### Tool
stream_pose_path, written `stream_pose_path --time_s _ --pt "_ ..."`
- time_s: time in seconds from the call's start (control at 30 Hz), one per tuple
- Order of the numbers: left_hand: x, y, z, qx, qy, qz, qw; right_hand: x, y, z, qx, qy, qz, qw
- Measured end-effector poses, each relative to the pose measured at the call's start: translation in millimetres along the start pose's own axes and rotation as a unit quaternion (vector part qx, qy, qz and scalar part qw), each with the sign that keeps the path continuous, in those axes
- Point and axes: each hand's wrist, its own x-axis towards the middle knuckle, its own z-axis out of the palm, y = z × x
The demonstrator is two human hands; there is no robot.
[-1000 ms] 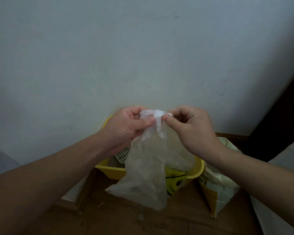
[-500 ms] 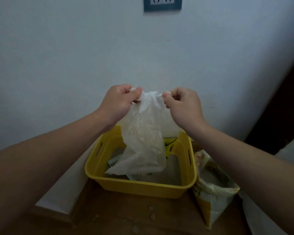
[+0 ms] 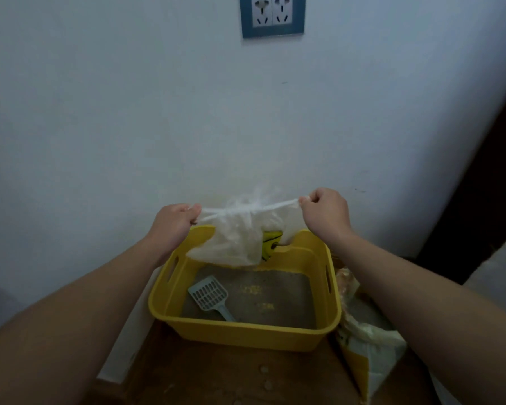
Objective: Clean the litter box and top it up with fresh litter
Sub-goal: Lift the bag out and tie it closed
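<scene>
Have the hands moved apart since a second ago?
Yes. The left hand and right hand now stand spread wide over the yellow box, pulling the bag ties taut; earlier they nearly touched.

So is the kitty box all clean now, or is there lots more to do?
Partly. Scooping looks finished: the pale blue slotted scoop lies in the yellow plastic litter box. Right now the left hand and right hand pull the ends of the thin clear plastic bag tight, knotting it. Left to do: bin that bag and pour fresh litter from the open yellow-and-white litter sack; the grey litter looks shallow.
</scene>
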Motion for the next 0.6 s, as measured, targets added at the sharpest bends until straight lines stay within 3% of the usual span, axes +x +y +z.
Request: stream_pose_path --time_s 0.17,0.27,0.43,0.6 --pt "-5.7 -29.9 -2.3 0.036 0.029 -0.021 0.999 -1.5 27.9 16.9 -0.044 -0.013 0.039 0.998" --pt "-5.1 -49.4 -1.9 0.119 0.052 -0.009 0.992 -7.1 42.9 25.5 -0.074 -0.019 0.061 0.995" --pt "-13.2 -76.9 6.5 0.313 0.056 0.01 0.948 -14.0 61.3 38.8 -0.088 -0.03 0.087 0.992" --pt "-11.0 -87.6 6.8 0.359 0.043 -0.008 0.932 -18.4 74.2 42.3 -0.109 -0.034 0.105 0.988"
